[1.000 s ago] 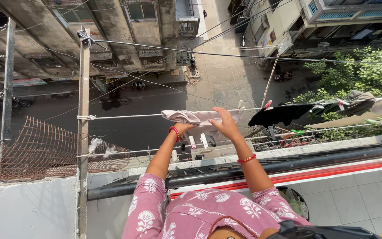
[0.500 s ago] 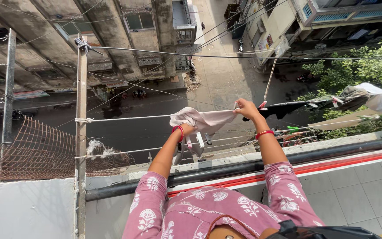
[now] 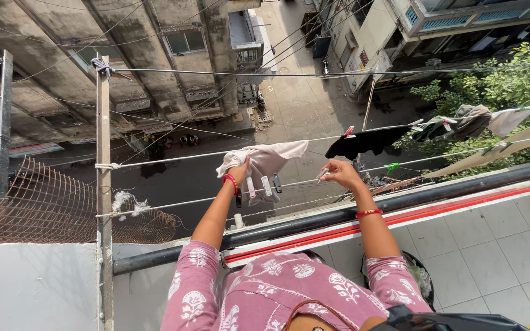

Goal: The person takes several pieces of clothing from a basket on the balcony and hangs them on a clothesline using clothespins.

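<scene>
While the left hand (image 3: 238,167) pins the pale cloth (image 3: 265,160) on the line beyond it, right hand (image 3: 338,173) pinches a clothespin (image 3: 322,175); best clip beside left fingers.

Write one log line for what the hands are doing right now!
left hand: holds pale cloth on clothesline | right hand: pinches clothespin by lower line | spare pegs: clipped beside cloth
</scene>
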